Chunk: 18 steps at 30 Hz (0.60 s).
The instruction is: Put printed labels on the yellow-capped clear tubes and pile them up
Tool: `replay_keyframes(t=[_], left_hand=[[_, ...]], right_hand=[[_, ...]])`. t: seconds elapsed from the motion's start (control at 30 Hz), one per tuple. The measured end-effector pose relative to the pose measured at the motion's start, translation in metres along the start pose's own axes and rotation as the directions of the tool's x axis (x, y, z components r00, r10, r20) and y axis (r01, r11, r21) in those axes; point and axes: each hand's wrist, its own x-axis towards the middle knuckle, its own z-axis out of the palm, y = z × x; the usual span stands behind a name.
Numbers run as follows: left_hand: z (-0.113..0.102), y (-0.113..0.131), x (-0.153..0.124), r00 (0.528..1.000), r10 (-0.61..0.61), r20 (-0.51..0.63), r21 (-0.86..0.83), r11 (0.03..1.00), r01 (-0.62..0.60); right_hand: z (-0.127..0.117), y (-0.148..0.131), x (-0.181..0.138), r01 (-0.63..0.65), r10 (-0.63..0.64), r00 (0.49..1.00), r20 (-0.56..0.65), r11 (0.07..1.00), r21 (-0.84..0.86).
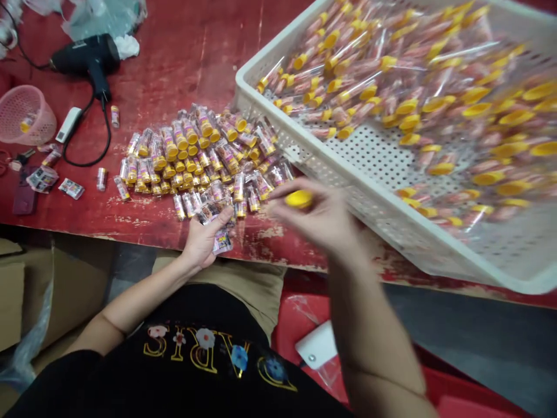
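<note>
Near the table's front edge, my left hand (202, 239) is closed on several printed plastic sleeves (223, 241), clear film with coloured print. My right hand (319, 217), blurred, pinches a small tube by its yellow cap (299, 199); the fingers hide most of the tube's body. Just beyond both hands lies a pile of small yellow-capped tubes (187, 154), wrapped in printed film. Right of the pile, a white perforated crate (378, 188) holds many clear tubes (409, 107) with yellow caps and pinkish contents.
A black heat gun (93, 58) with its cord rests on the red table (195, 52) at the left. Around it are a pink basket (28, 113), a white box-shaped item (68, 124), keys and loose sleeves (71, 188). Cardboard boxes (73, 290) stand below left; a red stool (300, 307) is below.
</note>
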Motion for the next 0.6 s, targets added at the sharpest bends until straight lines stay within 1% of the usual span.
replay_keyframes(t=[0.07,0.1,0.17,0.23,0.33,0.4,0.5,0.53,0.6], left_hand=[[0.002,-0.001,-0.001,0.999,0.029,0.02,-0.035,0.999,-0.028],[0.002,-0.001,-0.001,0.999,0.034,0.031,-0.046,0.998,-0.032],[0.001,0.002,-0.003,0.998,0.023,0.053,-0.042,0.999,-0.021],[-0.002,0.004,-0.004,0.998,0.033,0.061,-0.029,0.999,-0.032],[-0.003,0.003,-0.005,0.995,0.099,0.005,-0.048,0.994,-0.098],[0.0,0.001,-0.004,0.993,0.111,-0.029,-0.086,0.99,-0.113],[0.004,0.003,-0.002,0.995,0.067,-0.072,-0.14,0.987,-0.077],[0.005,0.005,-0.002,0.995,0.041,-0.093,-0.148,0.987,-0.055],[0.007,0.012,-0.002,0.993,-0.021,-0.116,-0.149,0.989,0.004]], right_hand=[[0.037,-0.004,-0.023,-0.041,0.039,0.999,0.023,0.995,0.093],[0.05,-0.005,-0.031,-0.066,0.064,0.998,0.02,0.988,0.142],[0.062,-0.006,-0.038,-0.123,0.125,0.992,0.007,0.966,0.226],[0.063,-0.008,-0.037,-0.173,0.18,0.984,-0.002,0.95,0.258],[0.063,-0.011,-0.032,-0.2,0.215,0.976,-0.037,0.949,0.244],[0.066,-0.013,-0.031,-0.204,0.23,0.97,-0.08,0.949,0.242],[0.068,-0.01,-0.032,-0.207,0.243,0.966,-0.093,0.935,0.289],[0.066,-0.008,-0.033,-0.188,0.231,0.968,-0.095,0.925,0.329],[0.059,-0.005,-0.038,-0.105,0.175,0.975,-0.139,0.907,0.409]])
